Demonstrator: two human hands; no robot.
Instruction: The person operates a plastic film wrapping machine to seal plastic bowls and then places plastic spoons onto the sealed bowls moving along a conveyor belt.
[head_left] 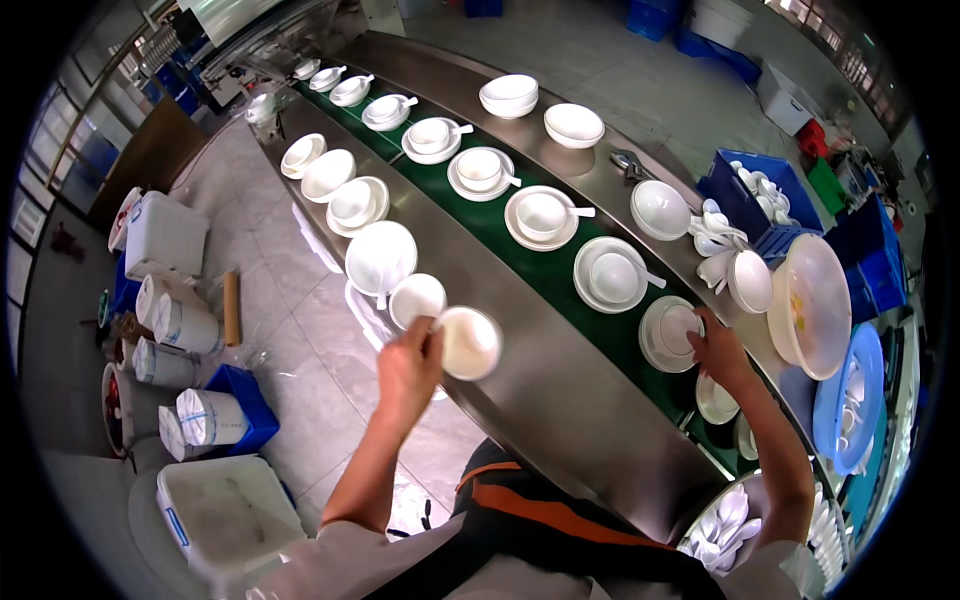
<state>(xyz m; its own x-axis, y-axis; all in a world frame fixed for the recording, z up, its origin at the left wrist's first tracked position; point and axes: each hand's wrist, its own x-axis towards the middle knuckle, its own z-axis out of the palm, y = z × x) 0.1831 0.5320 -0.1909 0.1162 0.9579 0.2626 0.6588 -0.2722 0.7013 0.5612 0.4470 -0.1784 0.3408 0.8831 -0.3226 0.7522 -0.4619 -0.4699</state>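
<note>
My left hand (410, 358) grips the rim of a small white bowl (471, 343) between thumb and fingers, over the near metal ledge; the bowl is slightly blurred. Beside it stands another small bowl (417, 300). My right hand (718, 352) closes on the rim of a small bowl (681, 328), which sits on a white plate (653, 345) on the green conveyor belt (560, 275). Farther up the belt runs a row of plates with bowls and spoons, such as this bowl (612, 277) with a spoon (652, 279) pointing right. Part of another dish (715, 398) shows beside my right forearm.
More bowls (381, 258) line the left ledge, and several (573, 125) stand on the right one near loose spoons (712, 236). At right are a blue crate (790, 235), a cream basin (805, 335) and a blue basin (828, 425). A spoon-filled container (722, 525) stands by my right arm.
</note>
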